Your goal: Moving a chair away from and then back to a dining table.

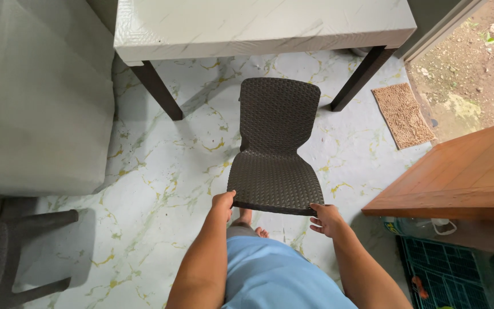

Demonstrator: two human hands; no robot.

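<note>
The left hand is gripping the front-left corner of the dark woven plastic chair, which is standing just in front of the marble-patterned desk; the right hand is clasping its front-right corner.

A single head-worn camera looks steeply down from standing height, close over the person's own forearms, facing forward across the marbled floor toward the pale table and doorway beyond.

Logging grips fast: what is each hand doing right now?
Left hand: closed on the front left edge of the dark woven chair.
Right hand: closed on the chair's front right corner.
</note>
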